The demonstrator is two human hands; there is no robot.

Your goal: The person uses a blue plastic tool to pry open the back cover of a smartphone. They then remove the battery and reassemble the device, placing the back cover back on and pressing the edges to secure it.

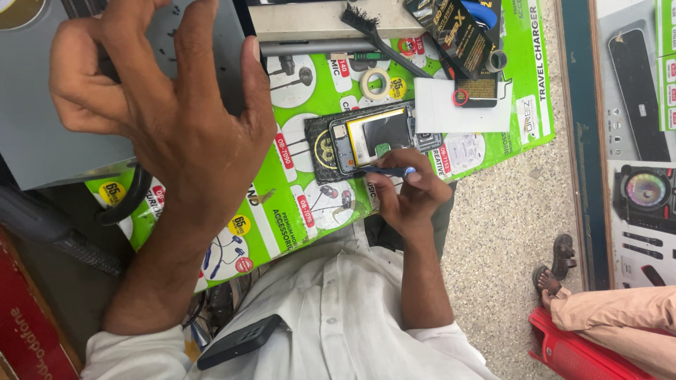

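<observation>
A blue tool is pinched in the right hand just near of the opened phone, lying long left-right, while the left hand is raised, spread, empty.

An opened phone lies on the work mat. Beyond the phone sit a tape roll and a brush. To its right lies a card; just before it, a screwdriver.
</observation>
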